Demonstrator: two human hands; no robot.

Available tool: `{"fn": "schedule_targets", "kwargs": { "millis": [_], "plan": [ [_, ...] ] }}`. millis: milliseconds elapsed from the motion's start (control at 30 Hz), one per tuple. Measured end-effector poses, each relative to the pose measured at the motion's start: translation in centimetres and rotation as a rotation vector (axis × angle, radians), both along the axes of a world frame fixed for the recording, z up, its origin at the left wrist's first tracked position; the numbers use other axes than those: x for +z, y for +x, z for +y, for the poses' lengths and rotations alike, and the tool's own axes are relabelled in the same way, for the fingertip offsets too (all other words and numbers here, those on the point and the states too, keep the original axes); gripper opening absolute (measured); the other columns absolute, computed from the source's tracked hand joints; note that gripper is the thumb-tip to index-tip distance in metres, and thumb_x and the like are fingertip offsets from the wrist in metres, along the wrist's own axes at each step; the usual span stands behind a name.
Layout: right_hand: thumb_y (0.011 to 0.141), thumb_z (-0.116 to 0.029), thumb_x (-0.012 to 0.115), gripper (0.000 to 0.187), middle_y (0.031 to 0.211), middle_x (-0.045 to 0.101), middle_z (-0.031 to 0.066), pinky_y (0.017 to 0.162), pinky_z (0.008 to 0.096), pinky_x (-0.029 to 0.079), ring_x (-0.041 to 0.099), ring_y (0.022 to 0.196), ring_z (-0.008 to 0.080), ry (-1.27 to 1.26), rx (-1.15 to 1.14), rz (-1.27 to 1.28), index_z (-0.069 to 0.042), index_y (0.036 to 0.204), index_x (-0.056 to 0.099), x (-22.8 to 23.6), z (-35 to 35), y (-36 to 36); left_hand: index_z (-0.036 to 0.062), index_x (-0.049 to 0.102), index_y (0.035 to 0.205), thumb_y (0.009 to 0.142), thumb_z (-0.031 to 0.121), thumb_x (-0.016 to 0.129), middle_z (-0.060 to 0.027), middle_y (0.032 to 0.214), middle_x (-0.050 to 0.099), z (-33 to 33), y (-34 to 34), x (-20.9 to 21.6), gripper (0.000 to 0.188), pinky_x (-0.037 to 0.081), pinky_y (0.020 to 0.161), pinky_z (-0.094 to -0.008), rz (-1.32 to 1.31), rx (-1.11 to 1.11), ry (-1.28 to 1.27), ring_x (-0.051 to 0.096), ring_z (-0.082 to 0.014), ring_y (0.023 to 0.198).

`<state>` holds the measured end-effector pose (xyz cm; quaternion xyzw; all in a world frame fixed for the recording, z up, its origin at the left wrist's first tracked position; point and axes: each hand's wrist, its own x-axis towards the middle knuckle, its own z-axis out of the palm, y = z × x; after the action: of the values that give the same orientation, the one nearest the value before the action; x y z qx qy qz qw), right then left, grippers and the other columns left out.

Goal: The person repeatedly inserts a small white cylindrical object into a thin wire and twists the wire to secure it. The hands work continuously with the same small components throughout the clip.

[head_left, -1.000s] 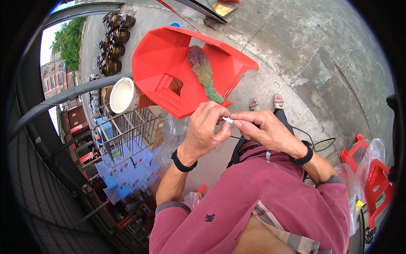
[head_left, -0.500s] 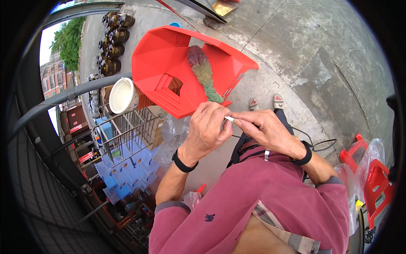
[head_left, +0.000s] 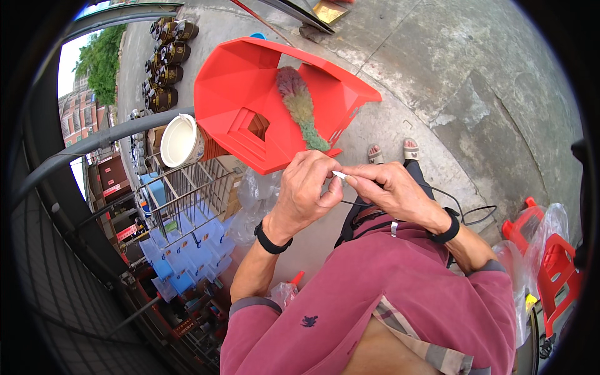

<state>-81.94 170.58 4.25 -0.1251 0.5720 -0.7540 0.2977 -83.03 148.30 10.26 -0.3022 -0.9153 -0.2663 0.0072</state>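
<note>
Small white piece point(head_left: 339, 175) — pinched in my right hand point(head_left: 392, 191), left hand point(head_left: 306, 187) curled beside it — its grip I can't tell from here

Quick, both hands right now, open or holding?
Left hand: fingers curled; whether it holds anything cannot be told.
Right hand: closed, pinching a small white piece.

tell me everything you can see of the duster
The duster has a long, fluffy head, apparently soft fibre, shading from dull purple at the far end through yellowish tan to green at the near end. It slants, far end leftward, against the inside of the red shell; whether it touches that is unclear. Its green end appears right by the left hand, but any grip is hidden. No handle can be made out for certain.
</note>
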Motion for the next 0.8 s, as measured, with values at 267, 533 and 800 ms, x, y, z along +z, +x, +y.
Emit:
{"fn": "schedule_targets", "kwargs": {
  "millis": [267, 533, 800],
  "plan": [
    [0.110, -0.024, 0.063, 0.029, 0.068, 0.053, 0.0043, 0.057, 0.0323, 0.041, 0.046, 0.064, 0.0091, 0.007, 0.027, 0.044, 0.001, 0.120, 0.073, 0.1, -0.5, -1.2, 0.0014, 0.060, 0.129, 0.075, -0.005, 0.079, -0.0093, 0.100, 0.063, 0.6, 0.3, -0.1, 0.058, 0.053, 0.071, -0.0356, 0.092, -0.005, -0.084, 0.063, -0.0223, 0.076],
    [0.104, -0.037, 0.075, 0.030, 0.074, 0.053, -0.0087, 0.057, 0.0226, 0.034, 0.045, 0.067, 0.0006, -0.102, -0.201, -0.311, -0.008, 0.099, 0.070, -0.3, 0.1, -0.8, -0.0042, 0.053, 0.147, 0.087, -0.002, 0.083, -0.0084, 0.108, 0.056, -0.2, 1.6, 0.4, 0.068, 0.053, 0.076, -0.0279, -0.250, 0.299, 0.214, 0.062, -0.0134, 0.082],
    [0.105, -0.032, 0.074, 0.027, 0.076, 0.052, -0.0084, 0.056, 0.0229, 0.032, 0.042, 0.066, 0.0007, -0.199, -0.187, -0.199, -0.007, 0.097, 0.068, 0.6, -2.2, -0.5, -0.0040, 0.055, 0.145, 0.086, -0.005, 0.080, -0.0091, 0.105, 0.057, 0.7, 1.3, 0.2, 0.064, 0.054, 0.075, -0.0304, -0.191, 0.254, 0.194, 0.062, -0.0160, 0.084]
  ]
}}
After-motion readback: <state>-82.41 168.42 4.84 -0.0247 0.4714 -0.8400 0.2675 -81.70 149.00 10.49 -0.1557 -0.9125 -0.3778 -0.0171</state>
